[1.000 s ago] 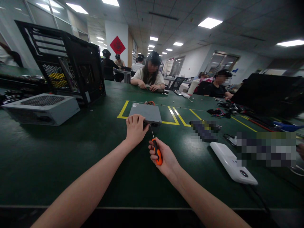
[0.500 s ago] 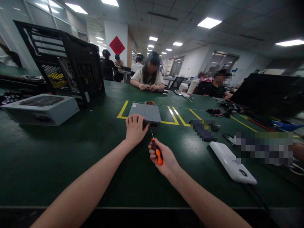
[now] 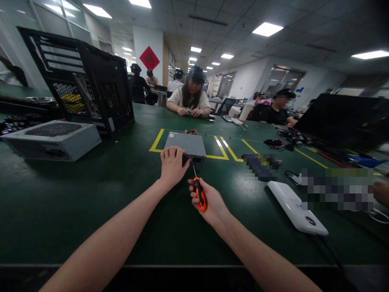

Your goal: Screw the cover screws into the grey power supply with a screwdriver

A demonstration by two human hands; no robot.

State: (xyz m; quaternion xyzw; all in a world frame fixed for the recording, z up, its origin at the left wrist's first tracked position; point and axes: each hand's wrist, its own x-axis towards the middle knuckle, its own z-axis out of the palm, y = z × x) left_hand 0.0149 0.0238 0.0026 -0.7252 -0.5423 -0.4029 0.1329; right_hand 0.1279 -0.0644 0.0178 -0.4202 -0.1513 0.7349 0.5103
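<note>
A grey computer power supply (image 3: 190, 144) lies flat on the green table, with coloured cables behind it. My left hand (image 3: 172, 164) is closed around its near left corner, fingers on top and thumb at the near face. In my right hand (image 3: 211, 200) is a screwdriver (image 3: 199, 194) with an orange and black handle, gripped between thumb and fingers. Its thin shaft points up to the near face of the power supply, close to my left thumb. Whether the tip sits in a screw is too small to tell.
To the left stand another power supply (image 3: 57, 140) and a black computer case (image 3: 91, 81). A white device (image 3: 296, 207) with a cable lies on the right, near a black monitor (image 3: 346, 121). A co-worker (image 3: 190, 97) sits across the table. Yellow tape (image 3: 226, 154) marks the tabletop.
The screwdriver's handle has turned in my right hand, and its lower end has shifted slightly left. My left hand and the power supply stay where they were.
</note>
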